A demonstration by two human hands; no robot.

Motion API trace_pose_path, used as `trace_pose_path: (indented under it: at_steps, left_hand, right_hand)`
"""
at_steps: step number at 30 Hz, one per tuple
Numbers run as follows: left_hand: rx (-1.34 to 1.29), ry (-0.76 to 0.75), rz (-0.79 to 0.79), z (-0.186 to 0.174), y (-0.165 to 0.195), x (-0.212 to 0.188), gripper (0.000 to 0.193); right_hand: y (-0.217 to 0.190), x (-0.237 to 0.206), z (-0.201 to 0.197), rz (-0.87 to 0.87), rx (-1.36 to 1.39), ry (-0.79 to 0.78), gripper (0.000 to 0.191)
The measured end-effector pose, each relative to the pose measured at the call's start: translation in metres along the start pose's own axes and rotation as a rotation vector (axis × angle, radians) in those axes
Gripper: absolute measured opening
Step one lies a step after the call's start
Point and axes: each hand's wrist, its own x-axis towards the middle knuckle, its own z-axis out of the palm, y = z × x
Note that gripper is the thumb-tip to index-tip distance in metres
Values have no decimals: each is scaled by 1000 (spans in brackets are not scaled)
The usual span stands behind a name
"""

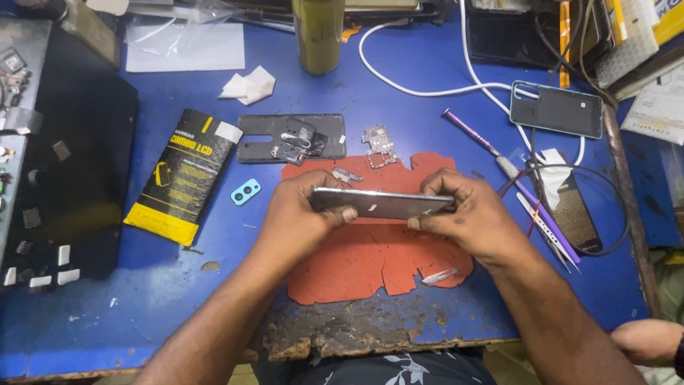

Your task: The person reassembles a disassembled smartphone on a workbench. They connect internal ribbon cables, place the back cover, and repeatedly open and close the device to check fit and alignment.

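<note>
Held at centre frame, above a red mat on the blue tabletop: a slim silver-grey phone body, seen almost edge-on, long axis running left to right across the frame, nearly level. Both ends hidden inside the hands, so full length and broad faces hard to make out. Left hand in a pinching grip on the left end, thumb along the near edge. Right hand in a pinching grip on the right end, fingers curled over the top.

Just beyond the hands, upper centre: a dark back cover lying flat, a small circuit board beside it. Left of centre: a black and yellow packet, a small teal camera ring near it. Right of frame: a second dark phone, a purple-handled screwdriver, tweezers, white cable looping partly out of frame at the top. Bottom right corner: another person's hand, cut off by the edge. Near tabletop edge worn and flaking.
</note>
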Motion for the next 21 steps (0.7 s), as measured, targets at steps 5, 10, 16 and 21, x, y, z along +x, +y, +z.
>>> trace_pose_path:
  at_steps: [5, 10, 16, 21]
  left_hand:
    - [-171, 8, -26, -3, 3, 2, 20]
    - [-200, 26, -219, -5, 11, 3, 14]
    - [-181, 11, -192, -6, 18, 8, 11]
    - [-240, 3, -213, -6, 17, 10, 11]
  right_hand:
    - [-9, 6, -5, 87, -85, -44, 28]
    - [-16, 11, -8, 138, -109, -101, 30]
    - [-18, 11, -7, 120, -67, -137, 35]
    - [-16, 13, -7, 122, -54, -114, 47]
